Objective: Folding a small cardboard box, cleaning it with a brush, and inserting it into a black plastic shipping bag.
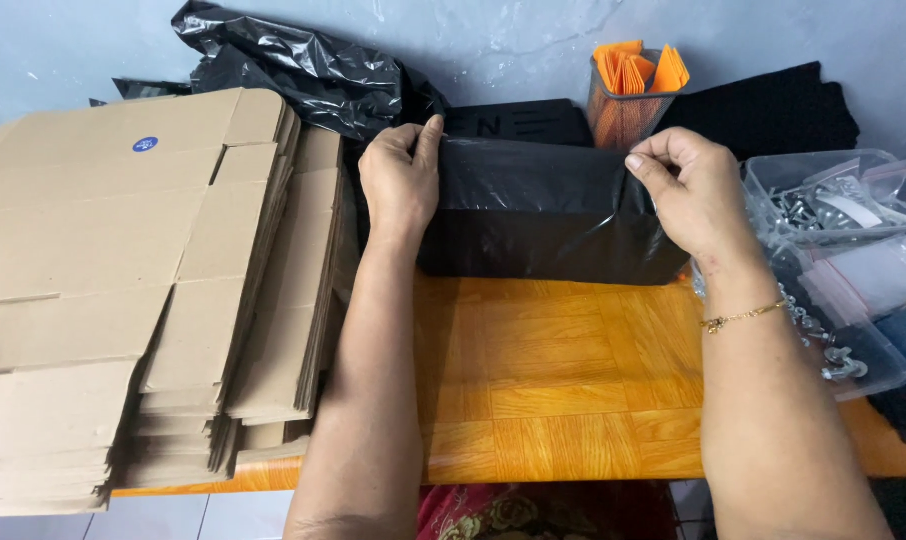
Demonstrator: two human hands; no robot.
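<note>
A black shiny bag (543,205) is seen on an orange-brown wooden table (563,390). Brown cardboard boxes (123,280) and orange papers (638,68) are seen.

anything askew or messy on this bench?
Mostly tidy. The stack of flat cardboard boxes is fanned out unevenly and hangs past the front edge of the wooden table. A crumpled black plastic sheet lies bunched against the wall. The left hand and right hand pinch the black bag by its top edge.

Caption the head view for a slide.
Left hand and right hand pinch the top edge of a black plastic bag on a wooden table, beside flattened cardboard boxes.
</note>
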